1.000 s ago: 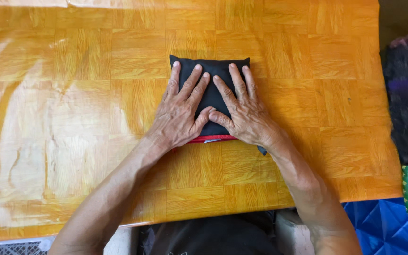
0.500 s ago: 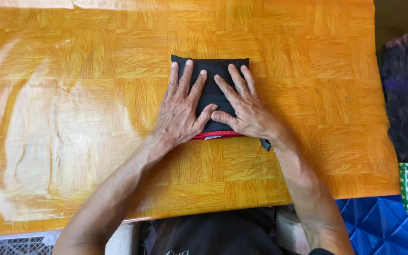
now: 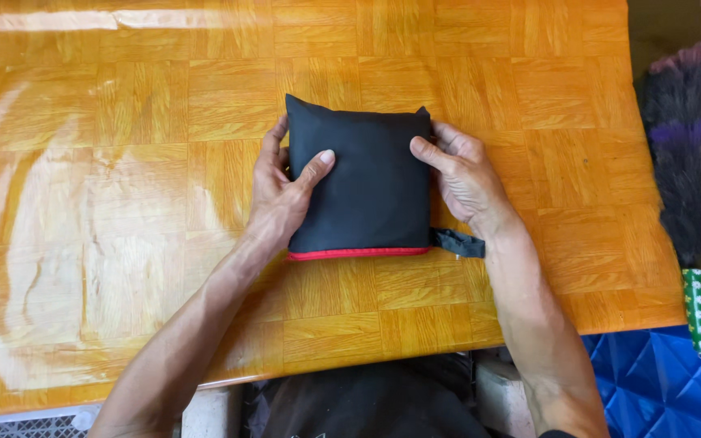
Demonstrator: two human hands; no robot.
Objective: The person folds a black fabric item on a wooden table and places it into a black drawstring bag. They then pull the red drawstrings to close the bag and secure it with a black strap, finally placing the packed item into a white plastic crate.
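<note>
Near the front edge of the bench (image 3: 164, 324), two bare arms reach up from the person, one on each side. A little farther in, about the middle of the bench and a bit toward the right side, lies the folded black cloth (image 3: 371, 182). It is flat and almost square, with a thin red trim (image 3: 359, 254) along the side closest to the person. A short black strap (image 3: 458, 242) sticks out at its near right corner. The left hand (image 3: 281, 191) holds the left side of the cloth, with the thumb lying on top and the fingers curled around that side. The right hand (image 3: 464, 174) holds the right side the same way, thumb on top, fingers wrapped around the edge. Both hands are closed gently on the cloth, not open wide. To do this well, I think both hands should grip evenly so the folds stay stacked and the corners stay lined up. The loose strap may want tucking in, so it does not snag. Counting: two hands, one black cloth, one red trim, one strap. Off the right edge of the bench stands one feather duster (image 3: 685, 162), dark with a bit of purple, on a green spotted handle. Farther up, toward the back edge, the shiny orange wood shows bright light.
</note>
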